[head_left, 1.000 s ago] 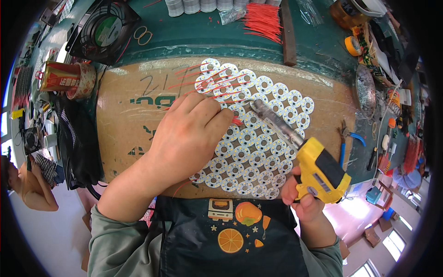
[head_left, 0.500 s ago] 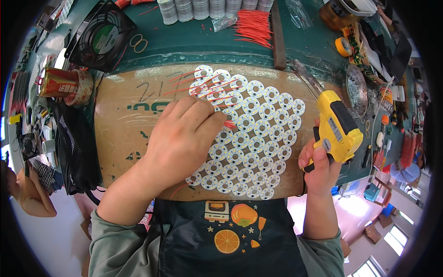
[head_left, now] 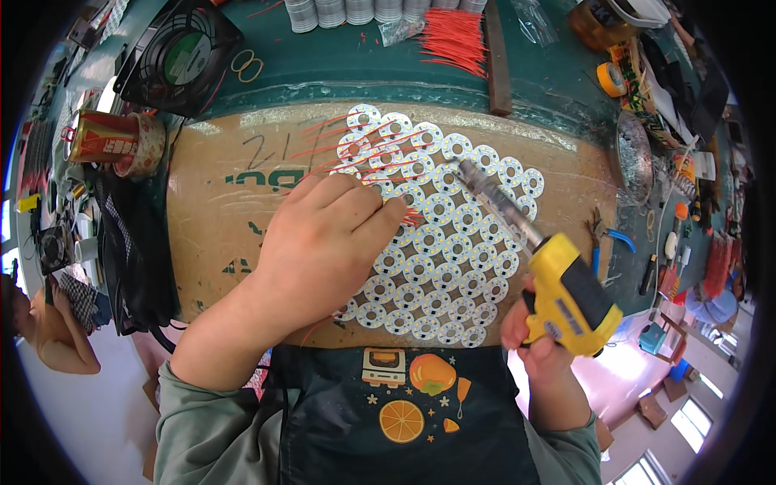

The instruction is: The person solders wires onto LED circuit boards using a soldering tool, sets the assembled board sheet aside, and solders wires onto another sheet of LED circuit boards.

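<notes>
Rows of round white LED boards (head_left: 439, 208), each with a hole in its middle, lie on a brown cardboard sheet (head_left: 212, 153). Several at the far left carry thin red wires (head_left: 323, 144). My left hand (head_left: 327, 234) is closed over the left part of the rows, with short red wire ends (head_left: 412, 217) poking out at its fingertips. In my right hand (head_left: 543, 347) is a yellow and black soldering gun (head_left: 570, 295). Its metal barrel slants to the far left, and the tip is over the upper boards; whether it touches one, I cannot tell.
Beyond the cardboard lie a bundle of red wires (head_left: 454, 44), a dark bar (head_left: 497, 73) and stacked discs (head_left: 331, 12). A fan (head_left: 182, 58) and a red-gold can (head_left: 103, 141) stand at left. Blue-handled pliers (head_left: 598, 238) and a metal dish (head_left: 634, 153) are at right.
The soldering gun has swung left and its tip now reaches over the boards. Pliers formerly hidden behind it show at right. My left hand has stayed nearly in place.
</notes>
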`<state>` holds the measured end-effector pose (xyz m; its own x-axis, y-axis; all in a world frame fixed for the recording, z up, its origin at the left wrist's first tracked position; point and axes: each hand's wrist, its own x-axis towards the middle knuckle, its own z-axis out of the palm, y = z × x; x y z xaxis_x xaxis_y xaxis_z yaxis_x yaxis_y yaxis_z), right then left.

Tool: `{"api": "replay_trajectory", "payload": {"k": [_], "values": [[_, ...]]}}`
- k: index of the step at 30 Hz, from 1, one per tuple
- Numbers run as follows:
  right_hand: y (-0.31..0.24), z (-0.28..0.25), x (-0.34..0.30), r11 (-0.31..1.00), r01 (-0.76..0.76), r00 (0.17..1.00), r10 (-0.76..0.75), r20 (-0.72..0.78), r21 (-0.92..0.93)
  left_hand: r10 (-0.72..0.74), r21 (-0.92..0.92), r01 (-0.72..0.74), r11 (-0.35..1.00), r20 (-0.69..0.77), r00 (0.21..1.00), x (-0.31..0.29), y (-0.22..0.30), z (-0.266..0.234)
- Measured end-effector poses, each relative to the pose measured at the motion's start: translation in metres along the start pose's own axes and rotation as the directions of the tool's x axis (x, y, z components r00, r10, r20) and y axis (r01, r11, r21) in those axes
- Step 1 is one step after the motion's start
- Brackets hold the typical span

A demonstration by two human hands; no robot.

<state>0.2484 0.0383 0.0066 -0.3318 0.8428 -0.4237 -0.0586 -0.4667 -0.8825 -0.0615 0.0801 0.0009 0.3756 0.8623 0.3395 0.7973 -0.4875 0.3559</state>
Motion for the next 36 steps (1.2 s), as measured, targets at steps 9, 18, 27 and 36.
{"api": "replay_trajectory", "payload": {"k": [9, 18, 27, 36], "values": [[0.010, 0.000, -0.013, 0.999, 0.042, 0.988, -0.044, 0.150, 0.019, -0.014, 0.063, 0.012, 0.998, 0.032, 0.999, 0.000, 0.006, 0.004], [0.011, 0.001, -0.013, 0.998, 0.036, 0.987, -0.045, 0.156, 0.054, 0.007, 0.016, -0.006, 1.000, -0.045, 0.999, 0.001, 0.007, 0.006], [0.016, -0.001, -0.015, 0.998, 0.064, 0.982, -0.068, 0.175, 0.026, -0.011, 0.019, 0.011, 1.000, -0.003, 1.000, -0.001, 0.006, 0.010], [0.018, -0.005, -0.020, 0.990, -0.132, 0.985, 0.126, 0.117, 0.045, -0.006, 0.035, 0.006, 0.999, 0.010, 1.000, -0.001, 0.006, 0.010]]}}
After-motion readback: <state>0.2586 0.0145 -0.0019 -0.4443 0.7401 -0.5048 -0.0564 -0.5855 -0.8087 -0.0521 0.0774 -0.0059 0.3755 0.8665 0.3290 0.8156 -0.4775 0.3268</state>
